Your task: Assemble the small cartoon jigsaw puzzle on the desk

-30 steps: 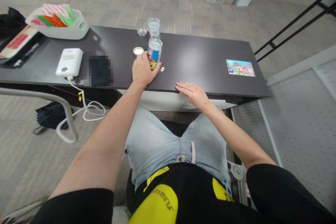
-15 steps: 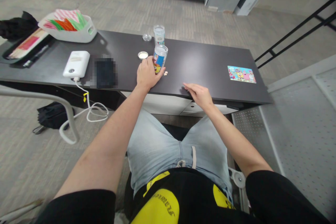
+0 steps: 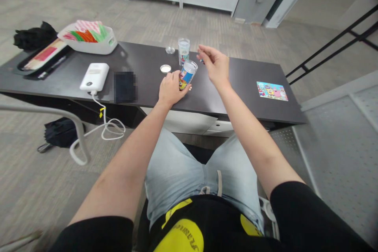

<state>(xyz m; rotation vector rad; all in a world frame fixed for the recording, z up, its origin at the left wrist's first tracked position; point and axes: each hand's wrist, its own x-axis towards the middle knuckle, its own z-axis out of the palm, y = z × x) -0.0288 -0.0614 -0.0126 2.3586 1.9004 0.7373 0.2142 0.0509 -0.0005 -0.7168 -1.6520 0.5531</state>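
My left hand [image 3: 171, 89] is wrapped round a clear jar [image 3: 188, 74] with a colourful cartoon label. The jar leans to the right and its open mouth faces up. Beside my left thumb, a small puzzle piece [image 3: 190, 88] lies partly hidden on the table. My right hand [image 3: 217, 65] is raised just right of the jar's mouth, its fingertips pinched on a small puzzle piece [image 3: 202, 61], mostly covered by the fingers. Behind the held jar stands a second clear jar [image 3: 183, 49], upright.
Two round lids [image 3: 165, 69] [image 3: 170, 50] lie left of the jars on the dark table [image 3: 242, 86]. A cartoon picture card [image 3: 272, 91] is at the right. Leftward are a blurred dark object [image 3: 125, 86], a white power bank [image 3: 94, 76] with cable, and a white basket [image 3: 97, 47].
My right hand has risen from the table's front edge to beside the jar's mouth. The jar in my left hand now tilts further right. The whole view has shifted slightly.
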